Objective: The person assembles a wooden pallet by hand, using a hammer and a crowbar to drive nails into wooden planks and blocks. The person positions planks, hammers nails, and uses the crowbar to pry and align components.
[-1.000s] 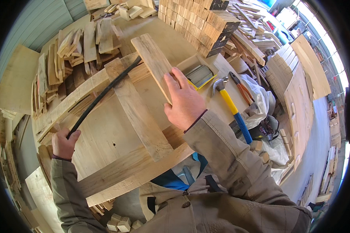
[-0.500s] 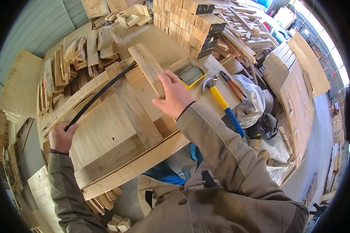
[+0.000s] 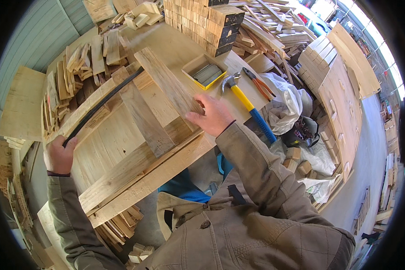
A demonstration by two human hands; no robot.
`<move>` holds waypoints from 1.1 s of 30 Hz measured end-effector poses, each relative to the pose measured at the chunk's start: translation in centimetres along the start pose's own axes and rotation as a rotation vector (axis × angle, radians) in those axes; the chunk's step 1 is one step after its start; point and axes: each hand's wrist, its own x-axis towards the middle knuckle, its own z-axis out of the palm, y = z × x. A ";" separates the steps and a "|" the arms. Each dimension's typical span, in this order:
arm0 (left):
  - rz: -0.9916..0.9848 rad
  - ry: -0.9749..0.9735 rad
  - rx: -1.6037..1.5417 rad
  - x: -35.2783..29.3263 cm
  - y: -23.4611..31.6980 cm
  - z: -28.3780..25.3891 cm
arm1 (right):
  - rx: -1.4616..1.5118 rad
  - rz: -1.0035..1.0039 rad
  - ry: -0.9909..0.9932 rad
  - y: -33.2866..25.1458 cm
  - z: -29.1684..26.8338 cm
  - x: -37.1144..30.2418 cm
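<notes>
My left hand is wrapped round the near end of a long black pry bar. From there the bar slants up over a wooden frame, and its far tip lies next to the top end of a wooden board. Crosswise over the frame, the board reaches toward its near rail. My right hand grips the board's right edge near the close end, thumb on top; the fingertips are partly hidden. A flat slat runs parallel to the board, left of it.
Right of the frame lie a yellow box of nails, a claw hammer with yellow-blue handle, and orange-handled pliers. Stacked timber blocks stand behind; loose offcuts pile up at left. A white sack lies at right.
My right hand has brought the board down and nearer, so its close end now lies over the frame's near rail. My left hand still holds the pry bar. The whole view has shifted slightly.
</notes>
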 end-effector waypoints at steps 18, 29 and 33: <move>0.070 0.044 0.265 -2.0 5.0 -5.3 | 0.217 -0.028 0.070 0.6 1.5 0.4; 0.062 0.015 0.238 -4.4 4.2 -8.5 | 0.217 -0.030 0.080 0.7 1.9 0.3; 0.088 0.040 0.220 -4.6 4.8 -7.7 | 0.191 -0.002 0.083 0.2 1.8 0.3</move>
